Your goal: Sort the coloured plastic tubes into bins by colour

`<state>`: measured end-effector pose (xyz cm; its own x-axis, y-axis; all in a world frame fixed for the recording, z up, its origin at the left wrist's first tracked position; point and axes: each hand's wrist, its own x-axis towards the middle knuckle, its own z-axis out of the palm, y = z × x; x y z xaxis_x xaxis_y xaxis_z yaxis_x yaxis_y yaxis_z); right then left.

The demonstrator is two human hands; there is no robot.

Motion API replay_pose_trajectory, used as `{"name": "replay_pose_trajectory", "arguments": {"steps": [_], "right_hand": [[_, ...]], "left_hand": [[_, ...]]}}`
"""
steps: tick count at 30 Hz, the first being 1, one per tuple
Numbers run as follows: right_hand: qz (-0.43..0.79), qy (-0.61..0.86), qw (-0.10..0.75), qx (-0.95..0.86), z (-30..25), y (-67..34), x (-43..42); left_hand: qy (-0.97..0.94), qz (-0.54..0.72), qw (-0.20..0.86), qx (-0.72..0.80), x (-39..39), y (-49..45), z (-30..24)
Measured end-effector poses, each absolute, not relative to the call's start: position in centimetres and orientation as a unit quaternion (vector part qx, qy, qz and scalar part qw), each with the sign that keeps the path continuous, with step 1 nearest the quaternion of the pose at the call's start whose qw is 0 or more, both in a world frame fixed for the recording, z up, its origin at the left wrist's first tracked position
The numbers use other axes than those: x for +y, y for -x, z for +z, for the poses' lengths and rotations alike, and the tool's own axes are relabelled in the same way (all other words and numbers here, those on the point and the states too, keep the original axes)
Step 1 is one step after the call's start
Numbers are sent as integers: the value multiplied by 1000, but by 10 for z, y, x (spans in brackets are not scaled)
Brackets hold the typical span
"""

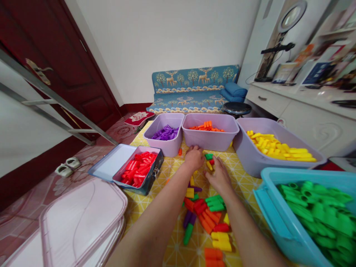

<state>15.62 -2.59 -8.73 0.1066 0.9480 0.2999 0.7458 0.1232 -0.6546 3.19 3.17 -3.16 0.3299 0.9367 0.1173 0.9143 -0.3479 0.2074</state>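
Observation:
My left hand (pixel 195 157) reaches to the foot of the middle lilac bin (pixel 210 139), its fingers curled down together; whatever lies under them is hidden. My right hand (pixel 219 175) is beside it, thumb and fingers apart, close to a green piece (pixel 208 156), a small red piece (pixel 211 162) and a yellow piece (pixel 209 165). Between my forearms lies a loose scatter of plastic tube-like toy pieces: joined green ones (pixel 215 203), orange ones (pixel 208 220), yellow ones (pixel 221 241), and a purple piece (pixel 188 219) with a green one (pixel 188 233) at its end.
Purple pieces (pixel 166 132) fill a lilac bin at back left, orange pieces (pixel 207 126) the middle one, yellow pieces (pixel 280 148) the right one. A turquoise bin (pixel 274 218) holds green pieces. Red pieces (pixel 139 168) sit in an open-lidded box. Stacked lids (pixel 83 218) are at left.

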Motion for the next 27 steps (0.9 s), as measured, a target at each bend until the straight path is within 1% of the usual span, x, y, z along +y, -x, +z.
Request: {"name": "replay_pose_trajectory", "arguments": {"steps": [6,8,11,13,19,23,27], "right_hand": [[153,634,407,-639,-86,-161,-24],[152,631,417,-636,-84,-162,-24],[160,630,417,-636,-84,-161,-24],[164,630,415,-636,-85,-160,-25],[162,623,421,-639,-87,-161,-25],[170,634,426,-623,-81,-162,-25],[170,637,431,-616,-78,-161,-25]], "left_hand": [[-819,84,64,563,10,-16,-24],[-816,112,49,564,4,-9,-23],[-778,165,2,606,1,-2,-26],[-751,162,-8,640,3,-1,-30],[-738,121,12,664,12,-7,-30],[-712,142,66,685,16,-7,-22],[-782,194,80,587,23,-13,-31]]}}
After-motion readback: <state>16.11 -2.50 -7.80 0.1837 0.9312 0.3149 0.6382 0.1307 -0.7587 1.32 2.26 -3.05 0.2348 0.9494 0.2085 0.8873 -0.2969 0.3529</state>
